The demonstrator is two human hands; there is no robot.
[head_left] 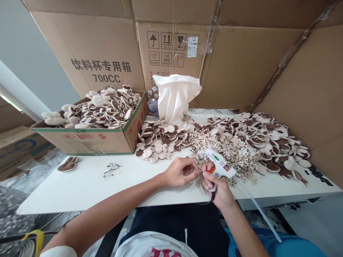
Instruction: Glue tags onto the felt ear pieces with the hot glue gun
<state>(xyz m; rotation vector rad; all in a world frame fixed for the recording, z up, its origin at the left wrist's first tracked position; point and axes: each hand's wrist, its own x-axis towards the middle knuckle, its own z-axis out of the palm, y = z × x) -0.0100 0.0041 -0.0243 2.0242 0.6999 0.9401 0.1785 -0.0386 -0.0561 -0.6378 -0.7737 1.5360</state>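
My right hand (218, 187) is wrapped round a white hot glue gun (219, 164) with an orange trigger; a long translucent glue stick (259, 207) juts from its back. My left hand (182, 172) meets the right fingertips, thumb and forefinger pinched together; what lies between them is too small to make out. Short pale cords (201, 186) show just below the fingertips. Behind the glue gun spreads a heap of cord loops (225, 144). Brown and cream fabric pieces with rounded ears lie in a right pile (273, 135) and a middle pile (160, 141).
A cardboard box (88, 141) full of eared pieces stands at the left. One finished-looking piece (68, 164) and dark thread scraps (112, 169) lie on the white table (88, 192). A white bag (175, 96) stands before tall cardboard walls (241, 67).
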